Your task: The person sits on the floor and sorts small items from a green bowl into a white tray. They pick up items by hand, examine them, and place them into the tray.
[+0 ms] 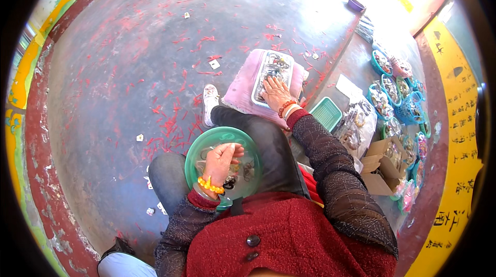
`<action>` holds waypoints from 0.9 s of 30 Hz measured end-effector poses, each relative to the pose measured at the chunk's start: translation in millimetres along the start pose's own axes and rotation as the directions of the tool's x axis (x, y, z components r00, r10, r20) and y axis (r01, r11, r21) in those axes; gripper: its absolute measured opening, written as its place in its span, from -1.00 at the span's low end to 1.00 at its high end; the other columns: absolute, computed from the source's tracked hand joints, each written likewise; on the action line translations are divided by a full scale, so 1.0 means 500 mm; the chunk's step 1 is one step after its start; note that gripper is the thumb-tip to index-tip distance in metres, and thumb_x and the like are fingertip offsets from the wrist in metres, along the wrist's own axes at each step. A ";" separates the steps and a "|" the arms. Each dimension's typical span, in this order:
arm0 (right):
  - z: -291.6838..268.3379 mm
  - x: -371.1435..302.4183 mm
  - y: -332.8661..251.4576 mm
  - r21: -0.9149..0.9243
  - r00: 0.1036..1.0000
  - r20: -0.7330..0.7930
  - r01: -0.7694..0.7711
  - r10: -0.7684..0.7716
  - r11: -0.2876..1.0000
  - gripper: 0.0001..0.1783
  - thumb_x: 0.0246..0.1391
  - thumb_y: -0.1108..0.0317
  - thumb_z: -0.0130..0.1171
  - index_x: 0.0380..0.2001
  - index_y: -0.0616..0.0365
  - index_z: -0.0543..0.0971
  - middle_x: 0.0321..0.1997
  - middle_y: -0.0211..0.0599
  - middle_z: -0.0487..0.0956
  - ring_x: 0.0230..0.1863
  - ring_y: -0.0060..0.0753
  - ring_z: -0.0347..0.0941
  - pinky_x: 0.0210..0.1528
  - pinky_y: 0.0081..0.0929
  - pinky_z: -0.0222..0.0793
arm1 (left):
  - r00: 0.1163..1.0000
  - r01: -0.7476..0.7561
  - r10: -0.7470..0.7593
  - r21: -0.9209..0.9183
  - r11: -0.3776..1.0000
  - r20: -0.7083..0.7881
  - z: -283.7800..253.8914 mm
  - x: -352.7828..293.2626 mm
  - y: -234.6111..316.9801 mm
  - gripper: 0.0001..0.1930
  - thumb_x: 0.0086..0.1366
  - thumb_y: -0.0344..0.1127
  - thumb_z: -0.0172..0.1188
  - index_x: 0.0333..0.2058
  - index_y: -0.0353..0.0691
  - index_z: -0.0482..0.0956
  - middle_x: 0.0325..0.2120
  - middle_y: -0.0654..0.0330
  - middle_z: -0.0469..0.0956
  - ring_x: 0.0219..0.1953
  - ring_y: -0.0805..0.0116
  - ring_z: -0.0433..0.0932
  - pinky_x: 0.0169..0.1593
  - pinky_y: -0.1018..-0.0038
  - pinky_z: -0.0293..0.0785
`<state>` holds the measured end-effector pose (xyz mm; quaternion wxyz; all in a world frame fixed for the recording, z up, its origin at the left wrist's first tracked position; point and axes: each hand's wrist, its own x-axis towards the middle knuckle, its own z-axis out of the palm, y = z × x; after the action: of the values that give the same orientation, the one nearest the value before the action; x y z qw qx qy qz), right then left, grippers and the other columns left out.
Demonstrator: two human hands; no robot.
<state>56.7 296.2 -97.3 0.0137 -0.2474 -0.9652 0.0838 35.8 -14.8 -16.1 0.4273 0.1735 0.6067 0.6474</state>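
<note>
On my lap rests a round green basin (193, 145) with loose dark and pale ring-like pieces (247, 171) in it. My left hand (221, 160), a yellow beaded bracelet at its wrist, hovers above the basin with its fingers curled together; anything held there is too small to make out. My right hand (276, 92), wearing a red beaded bracelet, reaches into a white rectangular tray (254, 96) with its fingers stretched over the contents. Small dark and silvery pieces (277, 65) fill this tray. A pink cushion (238, 88) lies under it.
To the right stand a green rectangular basket (326, 114), a clear plastic bag (355, 127), an opened cardboard box (381, 171) and several filled blue baskets (382, 104). Red scraps (173, 135) litter the floor at left. A purple basin (356, 4) sits far right.
</note>
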 end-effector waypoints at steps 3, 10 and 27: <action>0.012 0.007 0.000 0.013 1.000 0.001 -0.013 0.013 1.000 -0.35 0.15 0.00 -0.21 0.23 0.15 0.17 0.37 -0.08 0.03 0.41 -0.14 -0.15 0.38 -0.13 -0.32 | 1.000 0.003 -0.003 0.001 1.000 0.000 -0.001 0.000 0.000 -0.71 0.35 -0.24 -0.07 -0.20 -0.33 0.53 -0.29 0.16 0.58 -0.25 0.42 0.56 -0.22 0.55 0.44; 0.020 0.019 0.004 0.059 0.997 0.028 -0.069 0.067 0.996 -0.31 0.14 -0.02 -0.23 0.25 0.16 0.13 0.38 -0.04 -0.01 0.42 -0.15 -0.19 0.38 -0.17 -0.37 | 1.000 -0.002 0.002 0.027 1.000 0.010 0.000 0.002 -0.003 -0.71 0.35 -0.23 -0.06 -0.20 -0.33 0.54 -0.30 0.16 0.59 -0.26 0.41 0.56 -0.23 0.54 0.45; -0.133 -0.188 -0.125 0.346 0.807 -0.582 0.354 -0.097 0.869 -0.74 -0.01 0.41 0.10 -0.19 0.19 0.53 -0.14 -0.13 0.53 -0.13 -0.11 0.47 -0.08 -0.29 0.36 | 0.890 -0.380 0.233 -0.356 0.854 -0.391 -0.070 -0.022 0.101 -0.68 0.36 -0.15 -0.11 -0.30 -0.26 0.53 -0.38 0.16 0.58 -0.33 0.37 0.56 -0.29 0.51 0.43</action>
<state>113.9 207.8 -19.7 0.3540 -0.1314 -0.8989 0.2221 -1.1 -40.5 27.1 0.2350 0.0603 0.4791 0.8436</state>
